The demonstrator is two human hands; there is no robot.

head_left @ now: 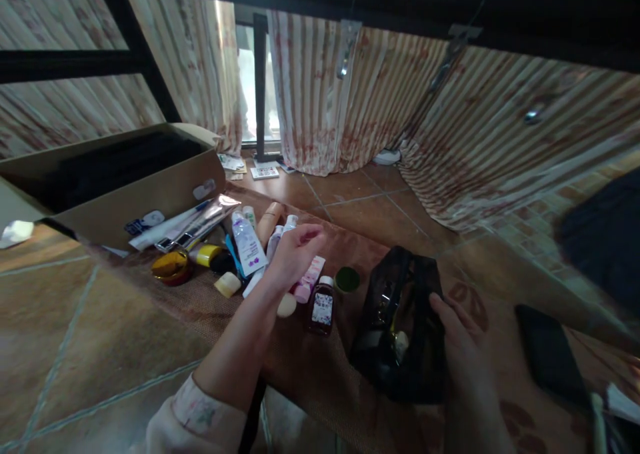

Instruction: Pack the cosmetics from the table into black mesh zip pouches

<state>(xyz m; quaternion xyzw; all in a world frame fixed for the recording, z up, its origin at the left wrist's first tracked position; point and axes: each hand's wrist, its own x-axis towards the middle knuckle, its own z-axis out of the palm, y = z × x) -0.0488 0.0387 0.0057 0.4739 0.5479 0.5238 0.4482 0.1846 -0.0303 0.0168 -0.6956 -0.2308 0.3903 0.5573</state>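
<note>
My left hand (300, 251) hovers above a cluster of toiletries with its fingers curled together; whatever they may hold is hidden. Around it lie a white tube with purple print (247, 244), a beige tube (269, 222), a pink tube (309, 281) and a round cream-coloured piece (287, 305). To its right stands a dark bottle with a white cap and floral label (321, 307), beside a round green lid or jar (347, 279). My right hand (463, 337) grips the right side of an open black pouch (385, 367), thumb over its rim. A few small shiny items show inside.
At the left, an open cardboard box (150, 201) holds dark material. Near it are a yellow container (206, 254) and an amber round container (171, 267). A black phone-like slab (553, 354) lies at the right. A dark frame bar (320, 7) crosses overhead before striped curtains (310, 94).
</note>
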